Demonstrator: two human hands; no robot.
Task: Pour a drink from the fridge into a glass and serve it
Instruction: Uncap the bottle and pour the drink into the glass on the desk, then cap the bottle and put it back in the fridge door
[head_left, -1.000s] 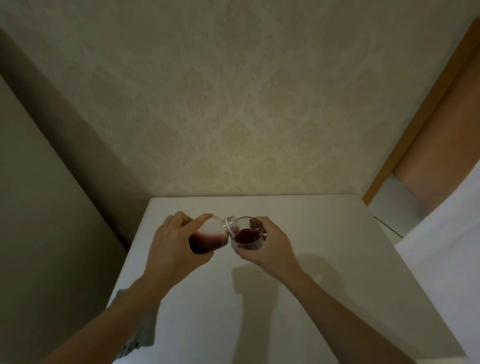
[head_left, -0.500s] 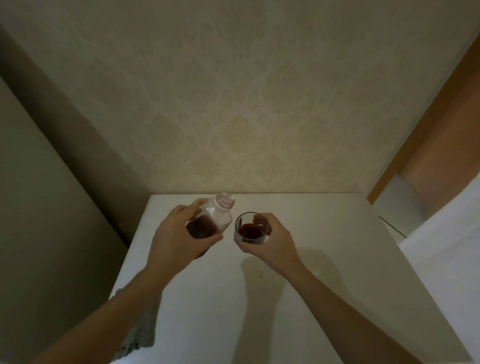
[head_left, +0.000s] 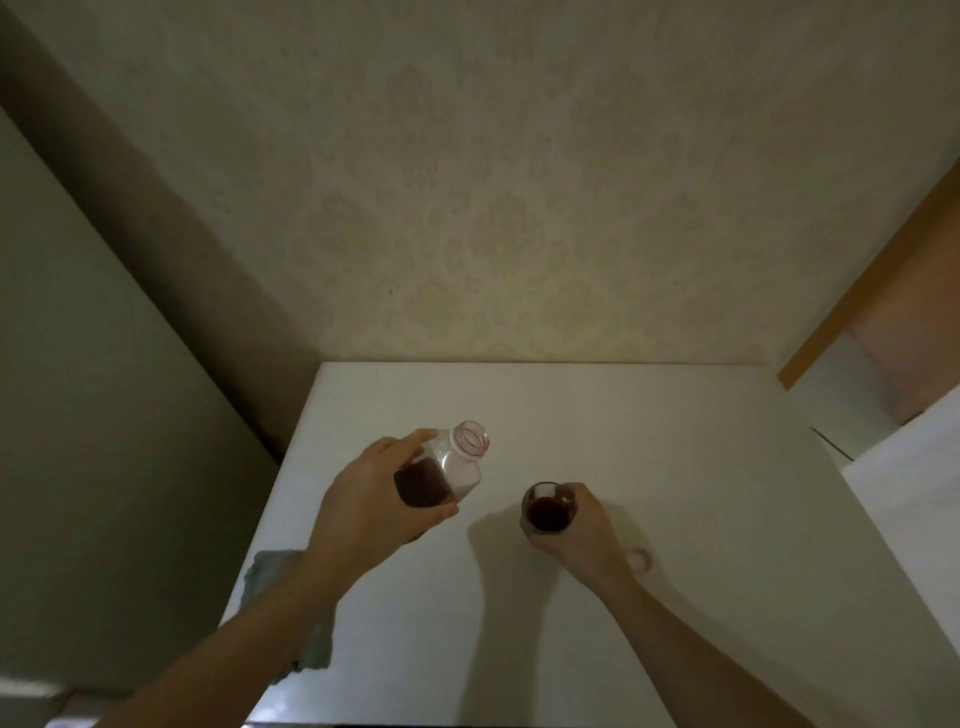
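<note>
My left hand (head_left: 371, 501) grips a clear uncapped bottle (head_left: 447, 470) with dark red drink in its lower part; the bottle leans, mouth up and to the right. My right hand (head_left: 579, 530) holds a small glass (head_left: 548, 506) of the same dark red drink, upright, just above or on the white table (head_left: 623, 441). Bottle and glass are apart, with bare tabletop between them. A small pale cap-like object (head_left: 640, 559) lies on the table beside my right wrist.
A grey cloth (head_left: 275, 564) lies at the table's left edge, partly under my left forearm. A patterned wall stands right behind the table. An orange door frame (head_left: 872, 280) and a white surface (head_left: 914, 499) are to the right.
The bottle swung from a pouring tilt at the glass's rim to mouth-up and moved left. The glass moved right and down, away from the bottle.
</note>
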